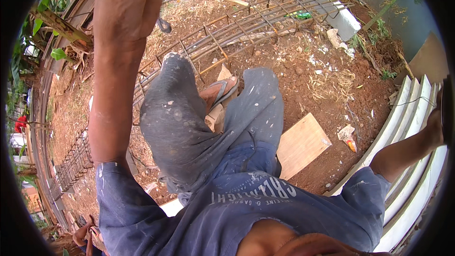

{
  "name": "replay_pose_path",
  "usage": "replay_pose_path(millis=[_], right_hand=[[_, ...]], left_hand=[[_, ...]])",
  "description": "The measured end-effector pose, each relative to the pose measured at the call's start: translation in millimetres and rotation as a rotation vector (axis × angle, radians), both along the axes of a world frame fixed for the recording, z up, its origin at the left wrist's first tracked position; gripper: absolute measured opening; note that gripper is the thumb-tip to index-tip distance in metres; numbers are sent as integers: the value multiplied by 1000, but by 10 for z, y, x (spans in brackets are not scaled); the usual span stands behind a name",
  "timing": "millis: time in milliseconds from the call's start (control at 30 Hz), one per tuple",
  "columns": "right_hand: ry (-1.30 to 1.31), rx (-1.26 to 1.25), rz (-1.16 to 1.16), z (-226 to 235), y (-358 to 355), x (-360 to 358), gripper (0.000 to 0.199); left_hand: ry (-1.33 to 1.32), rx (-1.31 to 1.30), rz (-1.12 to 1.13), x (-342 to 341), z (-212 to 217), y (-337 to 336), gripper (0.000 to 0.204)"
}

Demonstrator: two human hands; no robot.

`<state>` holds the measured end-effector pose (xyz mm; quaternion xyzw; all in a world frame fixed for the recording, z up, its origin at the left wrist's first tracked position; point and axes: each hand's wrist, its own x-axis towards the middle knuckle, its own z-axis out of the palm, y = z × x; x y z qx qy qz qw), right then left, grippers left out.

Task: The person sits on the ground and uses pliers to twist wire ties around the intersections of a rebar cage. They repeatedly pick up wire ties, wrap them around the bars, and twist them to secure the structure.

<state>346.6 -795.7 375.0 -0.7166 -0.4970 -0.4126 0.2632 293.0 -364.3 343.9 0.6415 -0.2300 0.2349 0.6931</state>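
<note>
Stepping near the rebar cage (240, 28) could snag my sandal (221, 93) on its bars. I cannot tell whether my left hand's (135, 2) or right hand's (434, 125) fingers grip.

Pale printed lettering crosses the chest of the faded navy-blue cloth T-shirt (189, 227): one line of large capitals with smaller lines beside it, partly lost in folds. Any print on the crumpled white-and-orange packet (349, 137) on the reddish-brown soil (303, 85) is too small to read.
</note>
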Motion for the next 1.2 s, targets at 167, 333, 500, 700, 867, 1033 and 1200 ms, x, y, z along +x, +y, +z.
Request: replay_pose_path(millis=[167, 333, 500, 700, 867, 1033, 1200], right_hand=[[175, -197, -276, -504, 753, -23, 25], [375, -268, -236, -732, 790, 168, 23], [616, -415, -321, -888, 945, 444, 17], [927, -628, -357, -1585, 1355, 1119, 21], [1285, -856, -122, -2558, 1768, 1765, 27], [1326, -799, -231, -3362, 1951, 2699, 22], [1444, -279, -497, -3510, 1536, 3291, 22]], left_hand=[[141, 113, 50, 336, -122, -36, 65], [89, 691, 386, 450, -614, 124, 25], [340, 861, 164, 739, -1164, 152, 22], [512, 1089, 24, 1477, -2173, 358, 18], [553, 932, -148, 1871, -3158, 148, 16], [556, 846, 278, 2448, -3590, 45, 34], [595, 1132, 579, 2785, -4055, 309, 47]])
